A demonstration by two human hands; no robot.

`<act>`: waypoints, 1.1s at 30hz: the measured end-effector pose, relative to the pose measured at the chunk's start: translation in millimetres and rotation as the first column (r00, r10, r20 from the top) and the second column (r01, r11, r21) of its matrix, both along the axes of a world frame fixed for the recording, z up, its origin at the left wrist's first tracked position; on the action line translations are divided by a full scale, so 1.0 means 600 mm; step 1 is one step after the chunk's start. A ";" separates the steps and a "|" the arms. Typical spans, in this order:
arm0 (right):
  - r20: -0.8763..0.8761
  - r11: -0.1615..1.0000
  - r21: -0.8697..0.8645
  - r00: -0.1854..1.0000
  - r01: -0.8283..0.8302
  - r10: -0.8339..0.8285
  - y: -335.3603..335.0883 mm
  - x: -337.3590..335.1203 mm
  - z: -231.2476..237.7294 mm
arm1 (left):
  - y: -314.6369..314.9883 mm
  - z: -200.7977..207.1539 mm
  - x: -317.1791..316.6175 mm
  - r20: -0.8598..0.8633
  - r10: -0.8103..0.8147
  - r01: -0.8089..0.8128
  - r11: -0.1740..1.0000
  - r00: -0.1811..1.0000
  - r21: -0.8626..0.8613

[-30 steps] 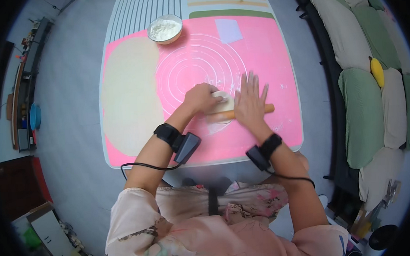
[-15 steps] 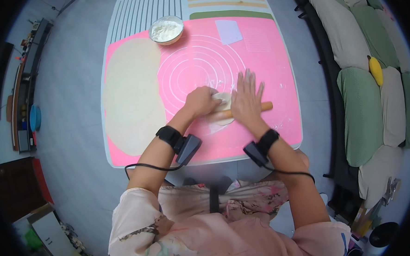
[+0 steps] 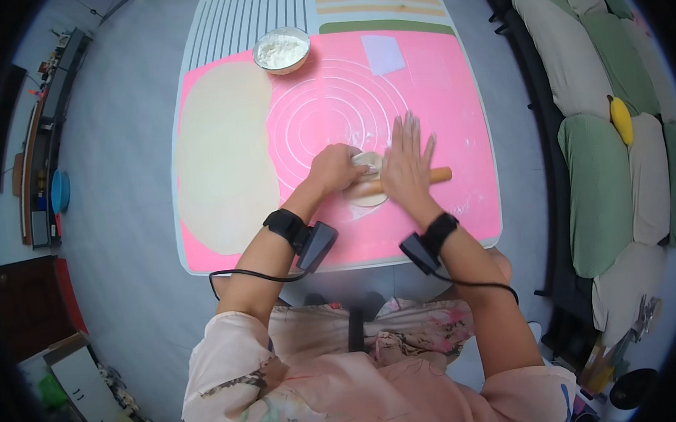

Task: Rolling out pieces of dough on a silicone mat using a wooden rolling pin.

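A small round of flat dough (image 3: 369, 197) lies on the pink mat in front of me. My left hand (image 3: 336, 169) is closed at its left edge, thumb and fingers pinching the dough. Across the lower part of the round runs a thin wooden rolling pin (image 3: 441, 175). On top of the pin rests my right hand (image 3: 406, 165), palm down, its fingers stretched out flat and pointing away from me. That hand hides the pin's middle and the dough's right edge. White flour is smeared around the round.
The pink mat (image 3: 470, 112) with printed rings covers the table's near part. A large pale oval sheet (image 3: 227, 163) spreads over its left side. At the far edge are a glass bowl of white flour (image 3: 281, 52) and a pale card (image 3: 383, 54). A cushioned sofa (image 3: 601, 197) stands right.
The view has shifted slightly, so the table appears a little farther right. Both hands keep nearly the same places on the dough and the rolling pin.
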State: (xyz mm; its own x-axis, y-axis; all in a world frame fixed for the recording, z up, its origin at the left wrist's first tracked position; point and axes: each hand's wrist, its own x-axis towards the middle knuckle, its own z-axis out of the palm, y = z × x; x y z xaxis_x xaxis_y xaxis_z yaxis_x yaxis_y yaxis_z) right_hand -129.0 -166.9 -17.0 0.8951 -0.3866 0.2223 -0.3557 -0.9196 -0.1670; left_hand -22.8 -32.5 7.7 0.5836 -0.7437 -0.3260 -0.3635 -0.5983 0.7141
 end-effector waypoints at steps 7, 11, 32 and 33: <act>-0.035 0.991 0.117 0.997 -0.070 0.075 0.068 -0.108 -0.020 | 0.034 -0.020 0.014 0.019 0.175 -0.172 0.979 0.984 -0.110; -0.120 0.986 0.150 0.989 -0.072 0.091 0.058 -0.141 -0.006 | 0.052 -0.036 0.004 -0.147 0.119 -0.160 0.936 0.982 -0.313; 0.155 0.999 -0.036 0.987 0.040 -0.034 -0.028 0.037 -0.005 | -0.006 0.007 0.036 0.053 -0.087 0.079 0.987 0.995 0.136; 0.180 1.000 0.007 0.984 0.013 -0.014 -0.025 0.035 -0.002 | -0.004 0.002 0.042 0.053 -0.090 0.082 0.987 0.995 0.136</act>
State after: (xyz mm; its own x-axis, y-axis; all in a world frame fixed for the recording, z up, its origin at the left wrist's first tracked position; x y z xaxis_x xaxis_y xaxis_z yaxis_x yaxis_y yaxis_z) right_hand -108.2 -181.8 -18.4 0.8351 -0.4004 0.3772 -0.3319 -0.9136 -0.2350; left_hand 2.2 -34.7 9.0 0.5403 -0.7440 -0.3931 -0.4566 -0.6516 0.6058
